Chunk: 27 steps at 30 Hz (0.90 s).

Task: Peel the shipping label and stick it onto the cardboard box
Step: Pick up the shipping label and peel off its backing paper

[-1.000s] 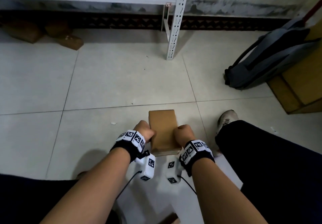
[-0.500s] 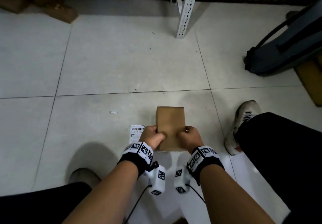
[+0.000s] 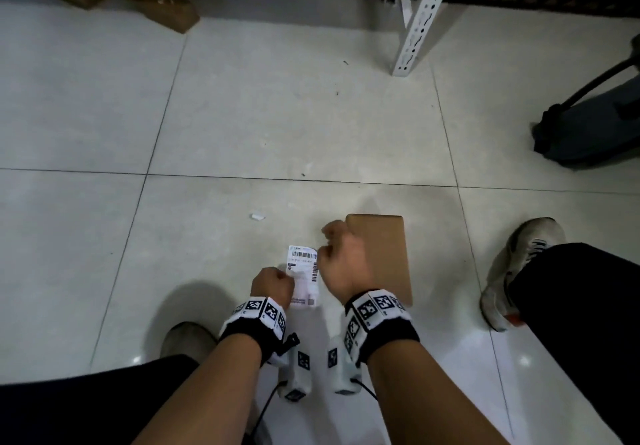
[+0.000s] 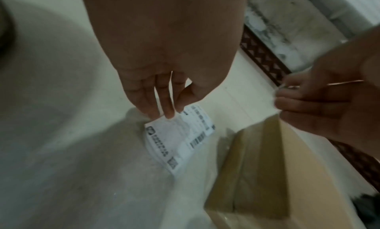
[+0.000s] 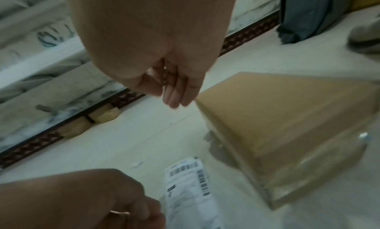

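A plain brown cardboard box point(image 3: 382, 254) point(image 4: 259, 175) point(image 5: 277, 117) lies flat on the tiled floor. Just left of it lies the white shipping label point(image 3: 304, 273) point(image 4: 182, 141) point(image 5: 190, 191), barcode side up. My left hand point(image 3: 273, 285) point(image 4: 167, 113) is at the label's near left edge and pinches it between thumb and fingertips. Above the gap between label and box hovers my right hand point(image 3: 341, 257) point(image 5: 174, 94), fingers loosely curled and holding nothing. It touches neither the box nor the label.
A white metal shelf post point(image 3: 419, 19) stands at the back, with brown boxes point(image 3: 166, 8) along the wall at back left. A dark backpack point(image 3: 595, 122) sits at right. My shoes point(image 3: 519, 271) point(image 3: 188, 340) flank the work spot. A small white scrap point(image 3: 257, 216) lies on the floor.
Both hands have let go of the box, which now lies on the floor to the right. My left hand has dropped onto the label; the right hand has lifted off leftward.
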Motion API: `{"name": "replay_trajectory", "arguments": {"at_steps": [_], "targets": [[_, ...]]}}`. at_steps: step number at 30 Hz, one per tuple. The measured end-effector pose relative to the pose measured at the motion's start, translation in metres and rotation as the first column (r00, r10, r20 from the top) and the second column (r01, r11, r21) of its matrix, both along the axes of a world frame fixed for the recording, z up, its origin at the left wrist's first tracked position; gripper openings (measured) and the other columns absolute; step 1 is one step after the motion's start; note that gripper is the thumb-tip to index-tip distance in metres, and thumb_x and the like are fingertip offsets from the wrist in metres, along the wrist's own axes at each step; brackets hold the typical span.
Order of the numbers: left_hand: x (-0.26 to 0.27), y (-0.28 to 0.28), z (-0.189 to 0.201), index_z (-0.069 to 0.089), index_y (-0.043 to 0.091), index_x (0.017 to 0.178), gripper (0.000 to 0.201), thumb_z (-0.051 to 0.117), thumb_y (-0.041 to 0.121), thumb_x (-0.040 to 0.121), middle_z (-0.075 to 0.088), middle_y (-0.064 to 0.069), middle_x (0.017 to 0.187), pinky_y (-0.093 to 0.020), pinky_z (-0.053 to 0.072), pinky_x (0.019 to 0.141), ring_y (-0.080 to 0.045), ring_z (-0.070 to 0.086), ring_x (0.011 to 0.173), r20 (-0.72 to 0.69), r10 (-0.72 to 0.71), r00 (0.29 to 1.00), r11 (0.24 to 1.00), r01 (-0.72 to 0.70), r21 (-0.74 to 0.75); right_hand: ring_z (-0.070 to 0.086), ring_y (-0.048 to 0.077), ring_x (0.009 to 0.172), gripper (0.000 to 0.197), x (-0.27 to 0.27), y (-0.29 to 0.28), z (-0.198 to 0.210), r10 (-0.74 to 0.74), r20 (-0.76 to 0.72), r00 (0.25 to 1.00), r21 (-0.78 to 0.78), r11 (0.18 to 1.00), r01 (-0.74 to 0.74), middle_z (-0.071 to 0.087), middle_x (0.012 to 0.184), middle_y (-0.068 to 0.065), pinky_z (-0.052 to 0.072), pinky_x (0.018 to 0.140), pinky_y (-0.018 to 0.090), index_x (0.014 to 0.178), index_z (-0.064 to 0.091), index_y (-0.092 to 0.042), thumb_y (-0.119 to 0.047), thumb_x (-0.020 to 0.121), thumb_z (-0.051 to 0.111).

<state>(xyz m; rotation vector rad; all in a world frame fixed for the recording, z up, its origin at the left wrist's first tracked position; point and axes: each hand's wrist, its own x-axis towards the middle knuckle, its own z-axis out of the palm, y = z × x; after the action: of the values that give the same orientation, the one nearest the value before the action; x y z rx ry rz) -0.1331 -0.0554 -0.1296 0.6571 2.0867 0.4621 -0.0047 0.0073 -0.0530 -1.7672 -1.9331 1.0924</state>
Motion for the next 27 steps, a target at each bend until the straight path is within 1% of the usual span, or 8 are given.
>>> {"name": "replay_trajectory", "arguments": {"at_steps": [3, 7, 11, 14, 17, 19, 24, 27], "targets": [[-0.009, -0.014, -0.012, 0.075, -0.008, 0.093, 0.028, 0.054, 0.011, 0.094, 0.074, -0.026, 0.102, -0.024, 0.038, 0.07, -0.036, 0.068, 0.094, -0.003, 0.011, 1.0, 1.0, -0.011, -0.003, 0.065, 0.035, 0.106, 0.027, -0.027, -0.01, -0.018, 0.111, 0.173, 0.979, -0.292, 0.955, -0.056, 0.067, 0.117, 0.022, 0.053, 0.086, 0.036, 0.111, 0.063, 0.0, -0.013, 0.09, 0.051], [-0.011, -0.025, -0.024, 0.08, 0.005, 0.093, 0.019, 0.063, 0.012, 0.09, 0.077, -0.013, 0.099, -0.016, 0.035, 0.069, -0.023, 0.067, 0.089, -0.002, 0.068, 0.998, 0.997, -0.068, 0.048, 0.059, 0.035, 0.123, 0.043, -0.028, -0.028, -0.05, 0.038, 0.269, 0.962, -0.546, 0.829, 0.12, 0.06, 0.134, 0.019, 0.049, 0.095, 0.035, 0.132, 0.049, 0.002, -0.016, 0.094, 0.057], [-0.014, -0.029, -0.033, 0.08, 0.013, 0.08, 0.008, 0.072, 0.012, 0.083, 0.073, 0.001, 0.077, -0.004, 0.039, 0.058, -0.014, 0.066, 0.08, 0.068, 0.18, 0.981, 0.98, -0.184, 0.071, 0.066, 0.034, 0.111, 0.018, -0.025, -0.02, -0.076, -0.042, 0.32, 0.947, -0.527, 0.822, 0.214, 0.068, 0.122, 0.018, 0.051, 0.079, 0.033, 0.101, 0.058, -0.004, -0.017, 0.088, 0.059], [-0.015, -0.023, -0.037, 0.079, 0.012, 0.078, 0.007, 0.076, 0.018, 0.079, 0.074, 0.005, 0.077, -0.017, 0.049, 0.074, -0.016, 0.07, 0.083, 0.136, 0.178, 0.975, 0.982, -0.184, 0.039, 0.061, 0.033, 0.119, 0.038, -0.021, -0.012, -0.087, -0.028, 0.298, 0.954, -0.553, 0.81, 0.197, 0.065, 0.127, 0.017, 0.046, 0.085, 0.03, 0.124, 0.064, -0.002, -0.022, 0.093, 0.053], [-0.015, -0.016, -0.039, 0.075, 0.015, 0.072, 0.014, 0.083, 0.023, 0.065, 0.076, 0.001, 0.078, -0.031, 0.06, 0.081, -0.021, 0.074, 0.082, 0.243, 0.153, 0.958, 0.987, -0.161, 0.014, 0.063, 0.034, 0.116, 0.038, -0.018, -0.011, -0.095, -0.065, 0.226, 0.972, -0.601, 0.776, 0.192, 0.067, 0.125, 0.017, 0.05, 0.084, 0.028, 0.124, 0.065, -0.002, -0.022, 0.093, 0.055], [-0.012, -0.015, -0.041, 0.07, 0.016, 0.072, 0.023, 0.083, 0.019, 0.054, 0.076, -0.004, 0.079, -0.036, 0.062, 0.081, -0.025, 0.075, 0.082, 0.264, 0.146, 0.954, 0.987, -0.156, 0.02, 0.067, 0.035, 0.111, 0.038, -0.017, -0.011, -0.099, -0.081, 0.171, 0.982, -0.633, 0.755, 0.173, 0.069, 0.123, 0.019, 0.057, 0.091, 0.037, 0.121, 0.067, -0.003, -0.023, 0.09, 0.058], [-0.008, -0.016, -0.039, 0.054, 0.01, 0.09, 0.033, 0.069, -0.016, 0.075, 0.063, -0.005, 0.073, -0.021, 0.052, 0.063, -0.017, 0.06, 0.066, 0.325, 0.257, 0.91, 0.961, -0.276, 0.012, 0.067, 0.027, 0.085, 0.023, -0.015, -0.013, -0.107, -0.057, 0.164, 0.985, -0.635, 0.758, 0.15, 0.073, 0.103, 0.015, 0.06, 0.087, 0.038, 0.097, 0.069, -0.016, -0.025, 0.078, 0.062], [-0.009, -0.019, -0.045, 0.058, 0.012, 0.085, 0.024, 0.071, -0.007, 0.076, 0.072, -0.016, 0.086, -0.03, 0.055, 0.075, -0.024, 0.064, 0.074, 0.313, 0.26, 0.914, 0.959, -0.282, 0.028, 0.069, 0.026, 0.075, 0.018, -0.022, -0.014, -0.105, -0.106, 0.173, 0.979, -0.57, 0.8, 0.187, 0.072, 0.081, 0.01, 0.063, 0.074, 0.041, 0.084, 0.066, -0.007, -0.015, 0.068, 0.063]]}}
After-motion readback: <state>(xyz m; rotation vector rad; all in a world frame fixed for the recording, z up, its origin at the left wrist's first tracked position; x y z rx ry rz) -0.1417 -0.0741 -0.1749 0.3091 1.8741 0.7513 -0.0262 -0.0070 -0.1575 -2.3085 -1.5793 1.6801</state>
